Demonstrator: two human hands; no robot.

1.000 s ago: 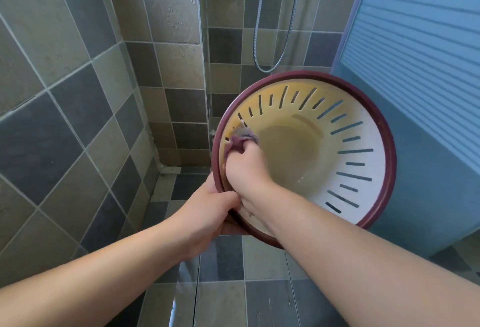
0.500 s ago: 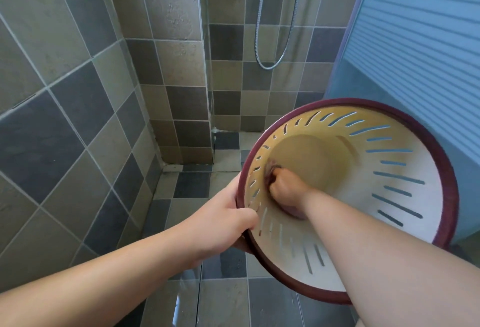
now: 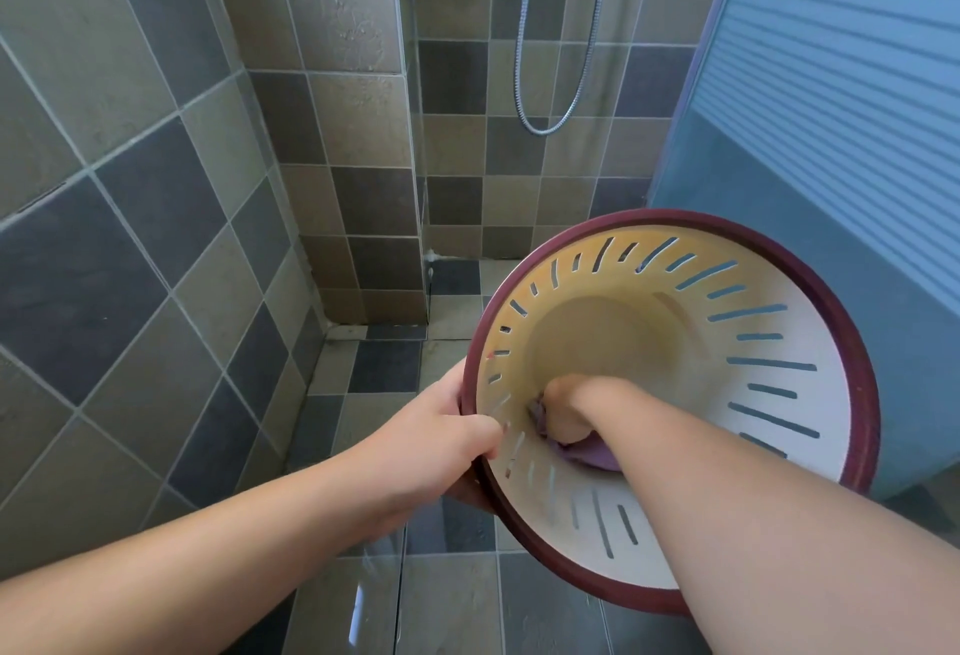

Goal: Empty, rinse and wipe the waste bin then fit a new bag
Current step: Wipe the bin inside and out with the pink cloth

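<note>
The waste bin (image 3: 810,394) is cream inside with slotted walls and a dark red rim, tilted so its mouth faces me, held above the tiled floor. My left hand (image 3: 441,441) grips the rim at the bin's left edge, thumb curled over it. My right hand (image 3: 571,407) reaches deep inside and holds a purple cloth (image 3: 587,454) pressed against the lower left inner wall near the bottom. Most of the cloth is hidden under the hand and forearm.
Tiled walls (image 3: 130,217) close in on the left and behind. A metal shower hose (image 3: 545,126) hangs on the back wall. A blue panel (image 3: 841,108) stands on the right, close behind the bin. A glass edge (image 3: 402,581) crosses the wet floor below.
The bin has shifted right and down in view. My right hand with the cloth has moved from the upper left inner wall down to the lower wall near the bottom. The left hand keeps its grip.
</note>
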